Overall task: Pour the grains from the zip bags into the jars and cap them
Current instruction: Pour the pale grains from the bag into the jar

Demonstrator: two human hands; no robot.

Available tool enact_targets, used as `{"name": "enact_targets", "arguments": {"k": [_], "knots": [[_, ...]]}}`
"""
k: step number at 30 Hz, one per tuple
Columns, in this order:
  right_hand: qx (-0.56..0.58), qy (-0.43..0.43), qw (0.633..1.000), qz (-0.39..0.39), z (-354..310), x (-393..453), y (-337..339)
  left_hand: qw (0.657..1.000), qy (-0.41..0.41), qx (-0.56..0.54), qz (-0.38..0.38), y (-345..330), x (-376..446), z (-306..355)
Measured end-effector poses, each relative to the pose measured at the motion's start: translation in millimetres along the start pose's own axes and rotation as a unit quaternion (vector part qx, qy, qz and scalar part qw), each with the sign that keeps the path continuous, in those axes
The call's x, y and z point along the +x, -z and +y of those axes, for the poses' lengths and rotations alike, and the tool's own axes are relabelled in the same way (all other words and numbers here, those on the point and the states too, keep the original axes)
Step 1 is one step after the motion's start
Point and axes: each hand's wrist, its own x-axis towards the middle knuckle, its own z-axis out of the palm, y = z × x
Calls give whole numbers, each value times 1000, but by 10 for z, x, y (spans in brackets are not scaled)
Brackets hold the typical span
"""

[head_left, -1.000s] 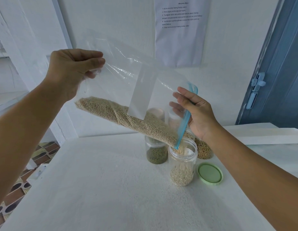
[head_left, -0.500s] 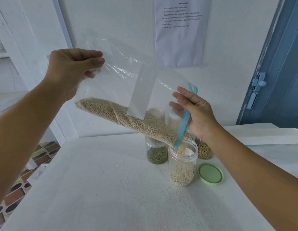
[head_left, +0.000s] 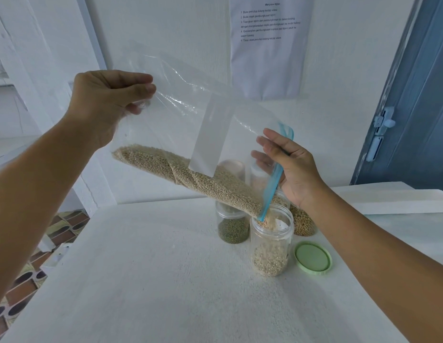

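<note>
A clear zip bag (head_left: 190, 115) with a blue zip strip hangs tilted over the table, pale grains (head_left: 190, 179) lying along its lower edge. My left hand (head_left: 104, 102) pinches the bag's raised bottom corner. My right hand (head_left: 289, 164) holds the zip end, its mouth pointing into an open clear jar (head_left: 271, 241). Grains fall from the bag into this jar, which is partly filled. A green lid (head_left: 312, 258) lies flat on the table right of the jar.
Behind the open jar stand a jar of green beans (head_left: 231, 229) and a jar of yellowish beans (head_left: 304, 222), with two more jars farther back, seen through the bag. The white table (head_left: 153, 280) ends at left over a tiled floor. A blue door is at right.
Grains keep sliding down the bag into the jar, whose level has risen a little. Both hands hold almost the same pose.
</note>
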Motion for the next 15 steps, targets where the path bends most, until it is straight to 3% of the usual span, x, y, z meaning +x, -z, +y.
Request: {"name": "enact_targets", "arguments": {"k": [15], "knots": [[7,-3,1000,5,-7,7,17,1000,-9,-3,0,-12,32,27]]}}
